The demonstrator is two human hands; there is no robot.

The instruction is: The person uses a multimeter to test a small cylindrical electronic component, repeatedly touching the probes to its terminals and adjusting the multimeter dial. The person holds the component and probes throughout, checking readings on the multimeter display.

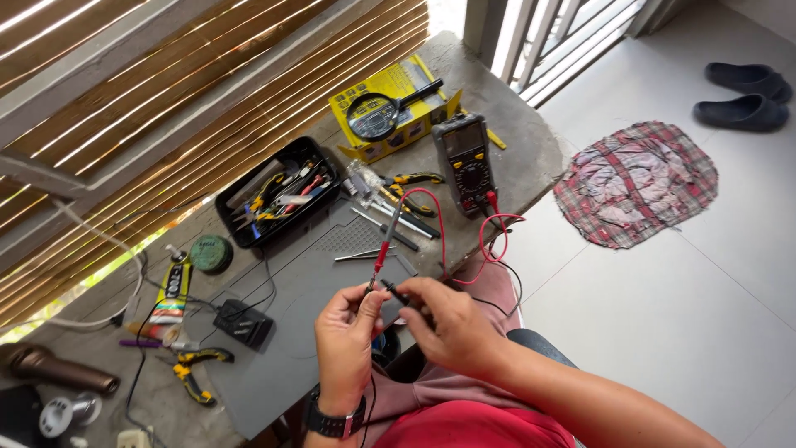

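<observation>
Left hand [347, 332]: raised over the near edge of the counter [531, 158], fingers pressed together on the red probe [386, 241], which slants up and away over the grey work mat [290, 332]. A black watch [334, 423] sits on that wrist.

Right hand [444, 323]: just beside the left, touching it at the fingertips, pinching the black probe [396, 290] near its tip. The two probe ends meet or nearly meet between the hands; which one, I cannot tell.

Multimeter [466, 162]: dark, upright-lying, toward the far right end of the counter. Red lead [448, 241] loops from its base back to the hands, the loop hanging past the counter's near edge.

Yellow box [398, 83]: far edge, behind the multimeter, with a black magnifying glass [377, 116] lying on top.

Black tool tray [278, 191]: along the far edge, left of the multimeter, full of small hand tools.

Loose tools: pliers with yellow-and-black grips [410, 178] and tweezers [365, 255] between tray and multimeter, at the mat's far corner.

Round green tin [211, 253]: left of the mat, near the far edge.

Glue tube [172, 294]: beside the tin, pointing at the near edge.

Black adapter [242, 323]: on the mat's left margin.

Yellow-handled cutters [195, 369]: near the left end, by the mat's near corner.

Floor: checked rag [634, 182] and dark slippers [742, 95], well apart from the counter.
</observation>
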